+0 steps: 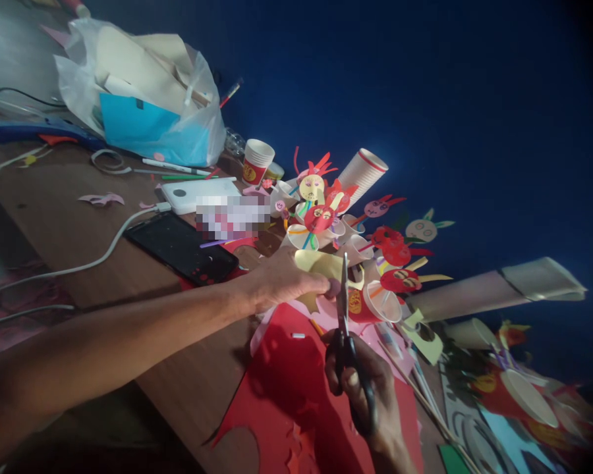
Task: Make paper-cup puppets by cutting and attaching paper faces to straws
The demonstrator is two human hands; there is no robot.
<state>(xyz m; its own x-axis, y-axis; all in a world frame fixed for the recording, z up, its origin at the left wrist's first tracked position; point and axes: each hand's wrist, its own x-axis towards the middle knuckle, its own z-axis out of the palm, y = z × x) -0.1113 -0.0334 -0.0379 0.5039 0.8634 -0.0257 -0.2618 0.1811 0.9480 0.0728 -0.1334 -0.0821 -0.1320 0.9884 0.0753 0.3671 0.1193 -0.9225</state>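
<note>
My left hand [284,280] pinches a piece of pale yellow paper [321,264] above the wooden table [69,224]. My right hand [363,392] grips black-handled scissors [344,316], blades pointing up and closed against the yellow paper's edge. Below both hands lies a red paper sheet [286,395] with cut-out edges. Just beyond the scissors stand paper cups decorated as animal faces [321,217], with coloured ears and strips.
A black phone [180,247] with a white cable and a white power bank [197,193] lie left of the cups. A plastic bag [143,92] of paper sits at the back. A stack of cups [363,172], rolled paper [494,289] and more craft pieces crowd the right, against a blue wall.
</note>
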